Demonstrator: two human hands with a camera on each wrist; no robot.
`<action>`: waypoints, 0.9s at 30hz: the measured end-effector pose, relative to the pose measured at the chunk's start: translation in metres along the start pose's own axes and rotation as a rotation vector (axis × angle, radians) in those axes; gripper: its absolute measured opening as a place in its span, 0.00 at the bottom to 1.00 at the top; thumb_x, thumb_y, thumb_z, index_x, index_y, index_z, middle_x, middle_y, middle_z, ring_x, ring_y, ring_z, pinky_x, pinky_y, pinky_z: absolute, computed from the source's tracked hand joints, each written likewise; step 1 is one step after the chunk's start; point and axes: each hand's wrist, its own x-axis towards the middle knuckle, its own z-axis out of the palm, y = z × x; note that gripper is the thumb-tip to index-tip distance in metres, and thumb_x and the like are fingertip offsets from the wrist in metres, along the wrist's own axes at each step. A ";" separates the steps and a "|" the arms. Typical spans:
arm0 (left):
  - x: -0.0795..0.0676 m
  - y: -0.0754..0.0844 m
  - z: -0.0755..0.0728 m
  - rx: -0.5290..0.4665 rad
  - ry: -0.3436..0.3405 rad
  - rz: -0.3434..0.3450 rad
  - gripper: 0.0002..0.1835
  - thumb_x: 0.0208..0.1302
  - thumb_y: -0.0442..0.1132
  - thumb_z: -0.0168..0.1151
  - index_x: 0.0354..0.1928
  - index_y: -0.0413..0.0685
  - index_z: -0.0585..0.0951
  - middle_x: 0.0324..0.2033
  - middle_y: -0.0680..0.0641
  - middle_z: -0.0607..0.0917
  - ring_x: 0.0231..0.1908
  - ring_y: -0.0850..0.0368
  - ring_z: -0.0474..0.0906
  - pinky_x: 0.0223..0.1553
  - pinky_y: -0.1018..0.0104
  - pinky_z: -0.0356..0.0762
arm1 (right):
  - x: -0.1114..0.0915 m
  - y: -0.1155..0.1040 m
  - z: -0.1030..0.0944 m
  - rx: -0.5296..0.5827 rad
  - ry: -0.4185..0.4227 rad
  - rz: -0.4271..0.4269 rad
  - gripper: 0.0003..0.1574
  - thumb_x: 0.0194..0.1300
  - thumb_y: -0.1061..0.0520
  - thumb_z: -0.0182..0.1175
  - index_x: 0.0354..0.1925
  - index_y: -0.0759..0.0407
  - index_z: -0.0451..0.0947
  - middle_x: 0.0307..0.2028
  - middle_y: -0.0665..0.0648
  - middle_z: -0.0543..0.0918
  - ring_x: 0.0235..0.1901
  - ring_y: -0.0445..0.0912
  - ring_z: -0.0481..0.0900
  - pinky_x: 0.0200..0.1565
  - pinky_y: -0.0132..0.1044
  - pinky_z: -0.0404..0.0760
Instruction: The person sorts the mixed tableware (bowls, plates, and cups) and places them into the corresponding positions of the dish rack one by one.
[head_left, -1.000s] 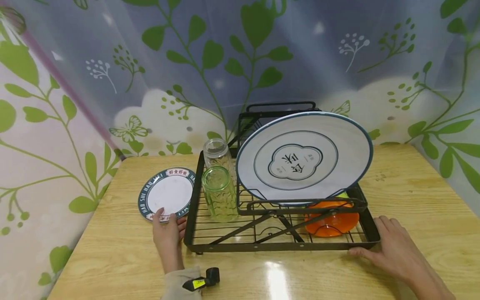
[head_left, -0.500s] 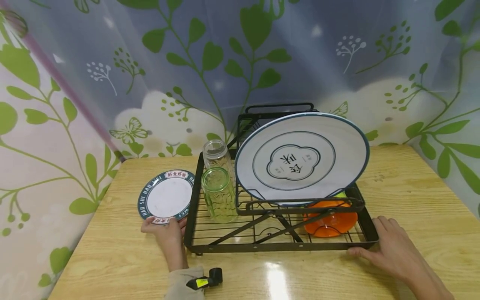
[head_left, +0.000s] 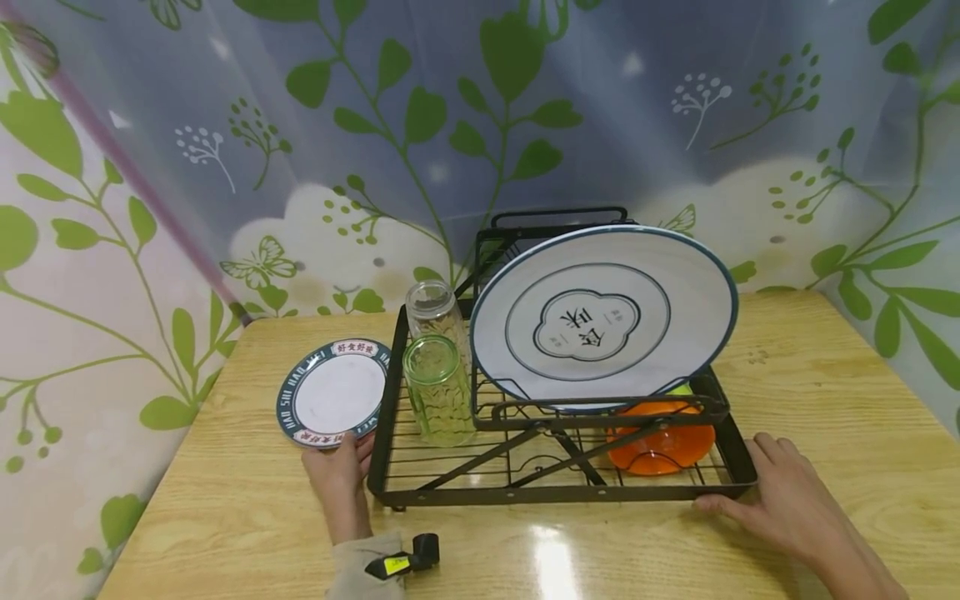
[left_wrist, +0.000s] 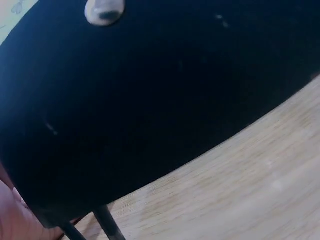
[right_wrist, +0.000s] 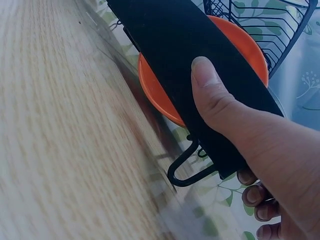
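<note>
A black two-tier dish rack [head_left: 525, 497] stands on the wooden table. My right hand [head_left: 795, 500] grips its front right corner, thumb [right_wrist: 207, 75] flat against the black front panel and fingers bent behind the edge. By the rack's front left corner is my left hand [head_left: 336, 479], fingers against the rack's left side, next to a small white plate [head_left: 337, 396] with a green lettered rim. That panel fills most of the left wrist view, hiding nearly all the left hand. A large white plate [head_left: 600, 375] with a blue rim leans on the upper tier.
On the lower tier, a green glass [head_left: 441, 400] stands in front of a clear glass [head_left: 432, 304], at the left. An orange bowl [head_left: 660, 446] sits at the right under the upper tier. A leaf-patterned curtain [head_left: 360, 200] hangs behind the table [head_left: 225, 517].
My left thumb, over the small plate's edge a second ago, swings out left, then draws back in beside the rack. The right hand keeps its grip on the rack.
</note>
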 end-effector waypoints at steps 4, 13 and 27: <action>0.000 -0.001 0.000 -0.014 -0.006 0.023 0.34 0.62 0.20 0.43 0.70 0.35 0.50 0.33 0.41 0.82 0.21 0.61 0.83 0.30 0.66 0.82 | 0.000 0.000 -0.001 -0.012 -0.021 0.018 0.62 0.40 0.28 0.73 0.50 0.80 0.70 0.41 0.72 0.74 0.40 0.64 0.72 0.42 0.59 0.72; -0.001 -0.002 0.002 -0.057 -0.004 -0.015 0.32 0.64 0.21 0.40 0.68 0.38 0.46 0.42 0.38 0.74 0.21 0.63 0.82 0.31 0.69 0.82 | 0.000 0.001 -0.001 -0.023 -0.036 0.028 0.63 0.40 0.29 0.73 0.50 0.82 0.70 0.42 0.74 0.74 0.41 0.66 0.72 0.43 0.60 0.71; -0.005 0.005 -0.001 -0.259 -0.043 0.025 0.32 0.68 0.23 0.38 0.69 0.43 0.41 0.50 0.32 0.70 0.24 0.56 0.85 0.34 0.63 0.83 | 0.000 -0.001 -0.001 -0.013 -0.041 0.029 0.62 0.40 0.28 0.73 0.50 0.81 0.70 0.42 0.73 0.74 0.40 0.64 0.72 0.42 0.60 0.71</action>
